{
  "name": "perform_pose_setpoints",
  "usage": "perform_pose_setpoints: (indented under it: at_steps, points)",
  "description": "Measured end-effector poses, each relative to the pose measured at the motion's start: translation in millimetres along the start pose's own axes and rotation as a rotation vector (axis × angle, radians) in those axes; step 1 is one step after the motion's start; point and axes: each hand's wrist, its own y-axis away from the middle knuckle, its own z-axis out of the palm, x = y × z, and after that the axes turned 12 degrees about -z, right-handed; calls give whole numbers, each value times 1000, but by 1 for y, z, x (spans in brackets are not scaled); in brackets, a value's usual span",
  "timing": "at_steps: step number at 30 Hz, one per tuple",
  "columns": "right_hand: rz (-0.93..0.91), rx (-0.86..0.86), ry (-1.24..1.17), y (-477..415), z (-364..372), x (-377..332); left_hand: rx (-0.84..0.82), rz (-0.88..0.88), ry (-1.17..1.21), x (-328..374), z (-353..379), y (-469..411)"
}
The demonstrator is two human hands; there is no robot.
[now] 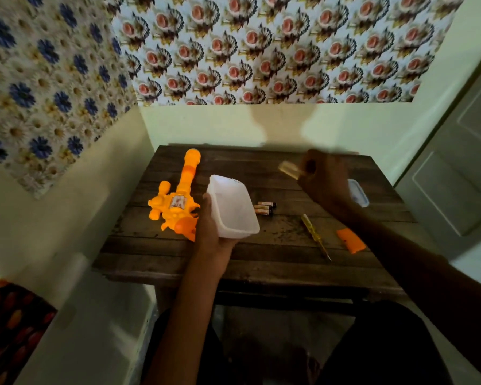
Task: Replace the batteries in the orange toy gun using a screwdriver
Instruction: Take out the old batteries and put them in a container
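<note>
The orange toy gun (178, 201) lies on the left of the wooden table (250, 259), barrel pointing away. My left hand (210, 226) holds a white plastic container (232, 207) tilted above the table. My right hand (325, 179) is raised at the far right, gripping a blurred, pale gold object (290, 169) that looks like batteries. Several dark batteries (264, 208) lie on the table just right of the container. A yellow-handled screwdriver (315, 236) lies near the front right. Beside it rests the orange battery cover (350, 240).
The container's lid (358, 193) lies at the table's right edge, partly hidden by my right forearm. Walls close in the table at the back and left. A grey door (456, 168) stands to the right. My knees are under the front edge.
</note>
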Motion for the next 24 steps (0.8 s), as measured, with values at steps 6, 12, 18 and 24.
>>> perform_pose_setpoints:
  at_steps: [6,12,18,24]
  points:
    - [-151,-323,186,-10,72,32,-2,-12,-41,-14,-12,-3]
    - [-164,-460,119,-22,92,37,7,-14,-13,-10,-20,0]
    - [-382,-501,156,0,93,3,-19,-4,15,-8,-17,6]
    - [-359,-667,340,7,128,0,-87,-6,21,-7,-14,10]
